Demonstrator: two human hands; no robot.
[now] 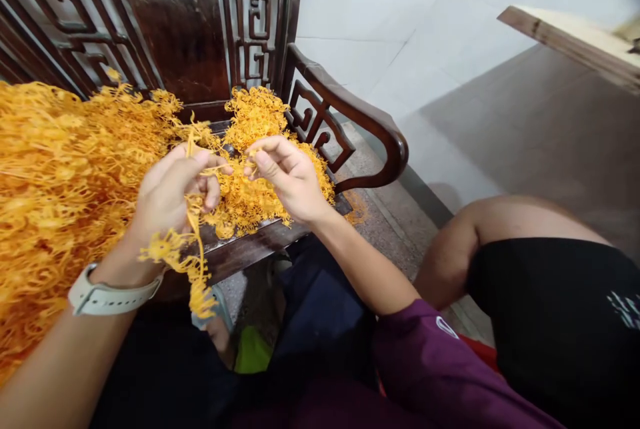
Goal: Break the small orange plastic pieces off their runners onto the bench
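My left hand (pixel 175 186), with a pale watch strap at the wrist, is closed around a strand of thin yellow-orange plastic-looking pieces (pixel 200 292). The strand hangs below the palm, with frilly, spidery ends. Facing it, my right hand (pixel 287 172) pinches a small yellow-orange piece (pixel 254 152) between thumb and fingertips. The fingertips of both hands are close together above a smaller pile of similar pieces (pixel 250 206) on the dark wooden bench (pixel 250 249). Exactly what shape the pinched piece has is too small to tell.
A large heap of the same yellow-orange pieces (pixel 55 189) rises at the left. The bench's carved armrest (pixel 370 119) curves out on the right. Another person's bent leg in black shorts (pixel 550 296) is at the right, beneath a wooden board edge (pixel 575 42).
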